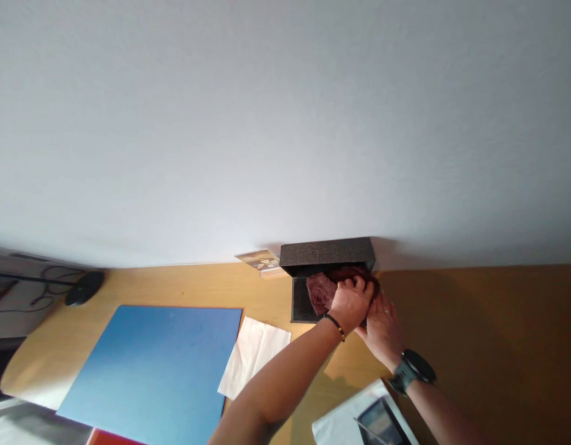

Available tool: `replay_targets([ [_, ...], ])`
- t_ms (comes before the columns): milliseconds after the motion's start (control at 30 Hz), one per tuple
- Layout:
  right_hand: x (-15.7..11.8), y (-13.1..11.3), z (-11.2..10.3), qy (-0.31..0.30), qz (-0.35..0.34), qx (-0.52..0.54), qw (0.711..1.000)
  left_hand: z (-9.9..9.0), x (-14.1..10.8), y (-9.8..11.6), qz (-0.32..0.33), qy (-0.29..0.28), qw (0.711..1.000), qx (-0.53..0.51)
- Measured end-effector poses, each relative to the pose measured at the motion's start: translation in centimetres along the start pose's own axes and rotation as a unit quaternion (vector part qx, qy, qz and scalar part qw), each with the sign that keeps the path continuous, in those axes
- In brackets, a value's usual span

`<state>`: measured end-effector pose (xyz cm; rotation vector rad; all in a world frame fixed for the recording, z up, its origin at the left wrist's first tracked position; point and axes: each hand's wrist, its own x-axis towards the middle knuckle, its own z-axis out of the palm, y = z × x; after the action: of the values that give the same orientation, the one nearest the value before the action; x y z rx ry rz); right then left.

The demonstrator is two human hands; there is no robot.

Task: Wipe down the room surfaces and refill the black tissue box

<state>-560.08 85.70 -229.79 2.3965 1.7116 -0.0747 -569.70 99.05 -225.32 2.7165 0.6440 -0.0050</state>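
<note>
A dark box with its lid raised stands against the wall at the back of the table. Crumpled dark red cloth lies inside it, filling the middle and right; the black bottom shows at the left. My left hand presses into the box with bent fingers closed on the cloth. At the box's right front corner is my right hand, thumb to the left and fingers up along the side, around a dark edge that looks like the same cloth. My hands hide most of the box's right half.
A small picture card leans by the box's left side. Left of my forearm lie a folded white paper and a large blue mat. A tablet picture marks a white box in front. A black lamp base stands far left.
</note>
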Motion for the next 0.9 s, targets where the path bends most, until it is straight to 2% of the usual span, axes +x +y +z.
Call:
replay_targets([
  [67,0.0,0.1,-0.2,-0.004,0.002,-0.003,1.000,0.7,0.1,-0.5,0.006,-0.021,1.000,-0.003],
  [133,0.0,0.1,-0.2,-0.008,0.007,-0.005,1.000,0.9,-1.3,-2.5,-0.027,-0.051,0.998,0.007],
  [200,0.0,0.1,-0.1,-0.009,0.012,0.000,1.000,0.3,-3.0,-4.6,-0.078,-0.083,0.993,0.024],
  [267,-0.1,0.1,0.2,0.001,0.015,0.016,1.000,-0.6,-3.8,-5.5,-0.110,-0.094,0.989,0.035],
  [333,-0.2,0.1,0.5,0.024,0.016,0.040,0.999,-1.1,-3.1,-4.6,-0.106,-0.073,0.991,0.030],
  [433,-0.3,0.2,0.9,0.048,0.025,0.072,0.996,-0.6,-0.3,-1.0,-0.081,-0.027,0.996,-0.005],
  [533,-0.3,0.3,0.9,0.045,0.033,0.079,0.995,0.4,1.7,1.6,-0.078,-0.029,0.996,-0.043],
  [600,-0.3,0.4,0.8,0.044,0.038,0.078,0.995,0.6,1.7,1.5,-0.068,-0.052,0.994,-0.065],
  [767,-0.2,0.2,0.6,0.056,0.043,0.083,0.994,-0.5,-0.9,-1.2,-0.067,-0.110,0.989,-0.075],
  [833,-0.2,0.1,0.6,0.058,0.043,0.085,0.994,-1.1,-1.1,-1.4,-0.084,-0.115,0.987,-0.070],
  [900,-0.2,0.0,0.4,0.050,0.047,0.085,0.994,-1.4,-0.3,-0.6,-0.093,-0.111,0.987,-0.074],
])
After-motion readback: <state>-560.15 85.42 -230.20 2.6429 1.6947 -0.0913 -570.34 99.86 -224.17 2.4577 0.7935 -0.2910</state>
